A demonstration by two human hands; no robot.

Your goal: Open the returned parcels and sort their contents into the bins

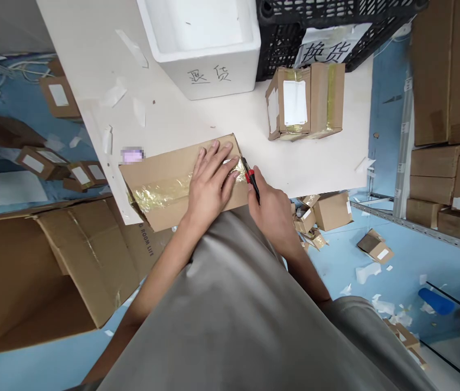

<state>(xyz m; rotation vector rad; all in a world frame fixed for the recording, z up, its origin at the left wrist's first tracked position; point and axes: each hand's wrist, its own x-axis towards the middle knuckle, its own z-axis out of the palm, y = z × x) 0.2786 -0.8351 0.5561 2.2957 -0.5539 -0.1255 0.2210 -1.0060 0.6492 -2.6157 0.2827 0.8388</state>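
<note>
A long cardboard box (164,168) lies at the near edge of the white table, with shiny yellowish tape (160,193) running along its top. My left hand (211,179) rests flat on the box's right part, fingers stretched out over the tape. In my right hand (270,209) is a red and black box cutter (251,178), gripped by its handle. Its tip meets the right end of the box, by the tape's end. Whether the blade has gone into the tape I cannot tell.
A white foam box (221,81) and a black plastic crate (282,46) stand at the table's back. Two taped cartons (323,100) sit before the crate. Paper scraps (132,49) lie on the white table (181,122). A big open carton (87,255) stands at left.
</note>
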